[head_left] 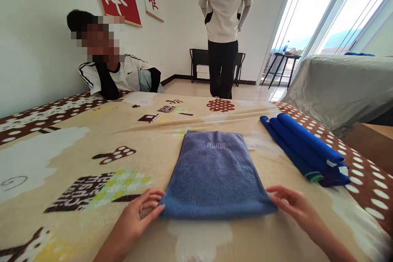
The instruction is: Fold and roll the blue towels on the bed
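Observation:
A blue-grey towel (215, 172) with small white lettering near its far edge lies flat on the patterned blanket (147, 143) in front of me. Its near edge is raised a little and looks slightly blurred. At the near left corner, my left hand (138, 217) pinches the cloth between thumb and fingers. My right hand (296, 204) grips the near right corner in the same way. A small white tag (251, 146) sticks out beyond the towel's right side.
Rolled bright blue cloths (303, 147) lie to the right on the blanket. One person (123, 73) leans on the far left edge; another person (224, 16) stands beyond the far edge. A plastic-covered piece of furniture (350, 86) and a stool (284, 65) are at the right.

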Motion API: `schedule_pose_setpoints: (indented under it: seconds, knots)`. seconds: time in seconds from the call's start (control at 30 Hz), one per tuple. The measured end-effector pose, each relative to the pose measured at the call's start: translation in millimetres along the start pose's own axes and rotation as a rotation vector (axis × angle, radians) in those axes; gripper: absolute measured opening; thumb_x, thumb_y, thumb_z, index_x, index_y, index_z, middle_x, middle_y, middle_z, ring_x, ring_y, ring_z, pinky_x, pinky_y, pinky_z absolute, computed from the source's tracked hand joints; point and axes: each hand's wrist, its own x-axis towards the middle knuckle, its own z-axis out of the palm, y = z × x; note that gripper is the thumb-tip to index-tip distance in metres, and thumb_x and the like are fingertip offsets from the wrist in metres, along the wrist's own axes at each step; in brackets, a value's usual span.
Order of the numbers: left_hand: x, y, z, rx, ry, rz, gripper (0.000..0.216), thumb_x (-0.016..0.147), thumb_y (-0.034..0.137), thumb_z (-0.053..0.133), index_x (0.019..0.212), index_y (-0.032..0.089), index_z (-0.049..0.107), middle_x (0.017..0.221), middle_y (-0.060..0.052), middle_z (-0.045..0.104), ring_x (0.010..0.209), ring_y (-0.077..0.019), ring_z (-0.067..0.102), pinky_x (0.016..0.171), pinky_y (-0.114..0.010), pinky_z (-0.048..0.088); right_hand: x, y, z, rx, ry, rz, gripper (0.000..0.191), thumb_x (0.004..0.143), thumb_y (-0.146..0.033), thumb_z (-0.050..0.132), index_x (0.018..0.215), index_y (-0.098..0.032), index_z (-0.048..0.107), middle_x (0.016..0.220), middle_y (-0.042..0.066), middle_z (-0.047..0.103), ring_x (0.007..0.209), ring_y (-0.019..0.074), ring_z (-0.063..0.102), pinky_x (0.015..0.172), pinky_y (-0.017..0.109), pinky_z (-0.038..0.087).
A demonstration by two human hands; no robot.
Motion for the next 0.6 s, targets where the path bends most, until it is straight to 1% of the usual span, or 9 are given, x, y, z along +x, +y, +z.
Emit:
schedule_pose_setpoints:
  seconds: [0.03, 0.1, 0.17, 0.27, 0.37, 0.43, 0.5, 0.6]
  knots:
    - [-7, -12, 4, 0.017, -0.033, -0.025, 0.043, 0.075, 0.059, 0.071, 0.100, 0.023, 0.070, 0.102, -0.008, 0.073, 0.083, -0.0225, 0.072, 0.080, -0.030, 0.060, -6, 10, 7, -0.017, -0.026, 0.028, 0.039, 0.084, -0.057, 0.066, 0.104, -0.024, 0.074, 0.070, 0.001, 0.063, 0.067, 0.0155, 0.056, 0.062, 0.026, 0.043]
    - [-15, -23, 7, 0.025, -0.038, -0.061, 0.044, 0.078, 0.060, 0.068, 0.102, 0.024, 0.069, 0.106, -0.008, 0.073, 0.087, -0.0226, 0.073, 0.084, -0.030, 0.059, -14, 19, 16, -0.039, -0.041, 0.051, 0.042, 0.085, -0.058, 0.063, 0.102, -0.022, 0.074, 0.065, 0.000, 0.058, 0.063, 0.0145, 0.052, 0.059, 0.026, 0.040]
    - [-16, -21, 7, 0.018, -0.006, -0.073, 0.044, 0.080, 0.062, 0.065, 0.102, 0.024, 0.068, 0.107, -0.008, 0.073, 0.091, -0.0235, 0.073, 0.086, -0.030, 0.058, -16, 20, 21, -0.059, -0.037, 0.044, 0.042, 0.086, -0.059, 0.061, 0.104, -0.022, 0.073, 0.068, 0.001, 0.058, 0.064, 0.0145, 0.052, 0.058, 0.026, 0.040]
    - [-12, -14, 6, 0.045, 0.033, -0.040, 0.044, 0.078, 0.063, 0.066, 0.101, 0.025, 0.067, 0.098, -0.007, 0.074, 0.090, -0.0242, 0.072, 0.086, -0.031, 0.057, -13, 18, 25, -0.103, -0.036, 0.030, 0.042, 0.084, -0.058, 0.062, 0.109, -0.025, 0.072, 0.071, 0.000, 0.055, 0.063, 0.0143, 0.052, 0.058, 0.026, 0.041]
    - [-12, -13, 4, 0.077, 0.055, 0.001, 0.043, 0.079, 0.062, 0.066, 0.103, 0.026, 0.065, 0.085, -0.005, 0.074, 0.087, -0.0241, 0.071, 0.089, -0.033, 0.056, -15, 17, 24, -0.177, 0.002, 0.015, 0.041, 0.081, -0.056, 0.065, 0.112, -0.030, 0.072, 0.072, -0.001, 0.054, 0.063, 0.0146, 0.053, 0.059, 0.026, 0.045]
    - [-18, -17, 0, 0.075, 0.070, 0.011, 0.041, 0.079, 0.061, 0.067, 0.102, 0.026, 0.064, 0.080, -0.003, 0.072, 0.086, -0.0232, 0.071, 0.087, -0.031, 0.057, -21, 17, 20, -0.223, 0.036, 0.006, 0.041, 0.080, -0.057, 0.066, 0.113, -0.034, 0.073, 0.072, -0.001, 0.057, 0.064, 0.0158, 0.055, 0.061, 0.027, 0.048]
    - [-26, -21, -4, 0.073, 0.074, 0.002, 0.040, 0.078, 0.059, 0.068, 0.102, 0.027, 0.064, 0.082, -0.003, 0.072, 0.085, -0.0221, 0.071, 0.084, -0.028, 0.057, -30, 16, 15, -0.244, 0.049, -0.002, 0.041, 0.077, -0.059, 0.068, 0.113, -0.038, 0.074, 0.071, -0.001, 0.059, 0.067, 0.0178, 0.059, 0.064, 0.029, 0.051]
    - [-40, -26, -8, 0.071, 0.073, -0.036, 0.038, 0.076, 0.057, 0.072, 0.100, 0.029, 0.067, 0.091, -0.004, 0.073, 0.087, -0.0221, 0.072, 0.083, -0.027, 0.059, -43, 17, 12, -0.256, 0.053, -0.035, 0.038, 0.077, -0.059, 0.069, 0.110, -0.043, 0.075, 0.067, -0.001, 0.059, 0.066, 0.0191, 0.062, 0.075, 0.035, 0.056]
